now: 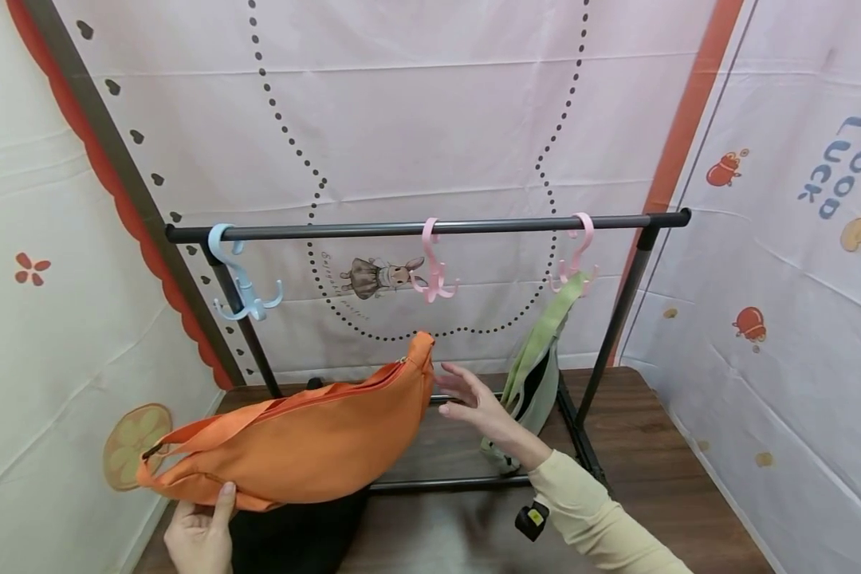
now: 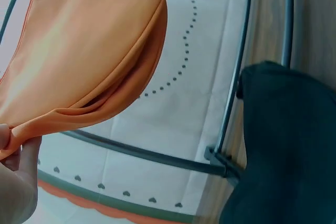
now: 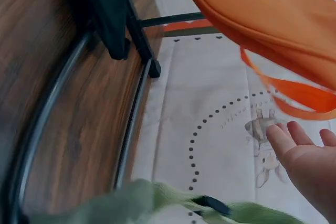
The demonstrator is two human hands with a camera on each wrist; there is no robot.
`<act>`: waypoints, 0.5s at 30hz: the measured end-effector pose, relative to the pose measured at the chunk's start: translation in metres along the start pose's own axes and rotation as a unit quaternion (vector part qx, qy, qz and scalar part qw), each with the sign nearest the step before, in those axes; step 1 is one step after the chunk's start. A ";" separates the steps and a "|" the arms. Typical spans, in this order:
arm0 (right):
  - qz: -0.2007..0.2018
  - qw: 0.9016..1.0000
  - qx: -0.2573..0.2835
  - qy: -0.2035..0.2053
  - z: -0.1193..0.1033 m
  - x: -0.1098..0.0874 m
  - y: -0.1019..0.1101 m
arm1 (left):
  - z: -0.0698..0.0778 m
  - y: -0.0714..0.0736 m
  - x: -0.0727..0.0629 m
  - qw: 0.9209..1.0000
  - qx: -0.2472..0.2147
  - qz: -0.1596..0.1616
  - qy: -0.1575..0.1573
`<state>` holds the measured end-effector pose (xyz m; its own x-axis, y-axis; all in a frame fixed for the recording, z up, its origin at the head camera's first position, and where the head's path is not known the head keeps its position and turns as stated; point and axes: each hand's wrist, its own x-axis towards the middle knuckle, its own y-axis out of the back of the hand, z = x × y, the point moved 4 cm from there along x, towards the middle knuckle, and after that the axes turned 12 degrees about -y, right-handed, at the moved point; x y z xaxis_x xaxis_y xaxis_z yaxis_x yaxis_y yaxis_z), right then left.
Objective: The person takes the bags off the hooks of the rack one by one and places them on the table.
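Observation:
An orange zippered shoulder bag (image 1: 316, 446) is held up in front of the rack, its right end raised higher than its left. My left hand (image 1: 199, 536) pinches the bag's lower left end between thumb and fingers; the left wrist view shows the gripped orange fabric too. Just right of the bag's raised end is my right hand (image 1: 477, 402), fingers extended and holding nothing. In the right wrist view its fingers (image 3: 302, 135) are close to the bag's hanging orange strap (image 3: 299, 98).
A black rack's top bar (image 1: 344, 231) carries a blue hook (image 1: 247, 287), a pink hook (image 1: 434, 267) and a second pink hook (image 1: 579, 247). From the latter hangs a green bag (image 1: 538, 383). A dark bag (image 2: 289, 140) lies at the lower left on the wooden table (image 1: 660, 462).

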<state>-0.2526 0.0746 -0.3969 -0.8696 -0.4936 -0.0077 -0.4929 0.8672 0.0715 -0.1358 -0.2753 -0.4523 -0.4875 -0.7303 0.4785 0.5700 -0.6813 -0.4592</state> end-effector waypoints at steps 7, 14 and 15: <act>0.002 0.993 0.113 -0.012 0.015 0.000 -0.010 | -0.002 -0.004 -0.004 0.996 -0.063 -0.031 0.051; 0.032 0.987 0.156 0.022 0.018 -0.009 -0.018 | -0.044 0.017 -0.007 0.992 -0.032 -0.052 0.113; 0.040 0.987 0.154 0.026 0.018 -0.010 -0.019 | -0.070 0.032 -0.006 0.991 -0.036 -0.065 0.109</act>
<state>-0.2349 0.0648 -0.4164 -0.9075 -0.4184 0.0370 -0.4147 0.8784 -0.2377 -0.1612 -0.2965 -0.5222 -0.6902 -0.6233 0.3676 0.4478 -0.7670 -0.4596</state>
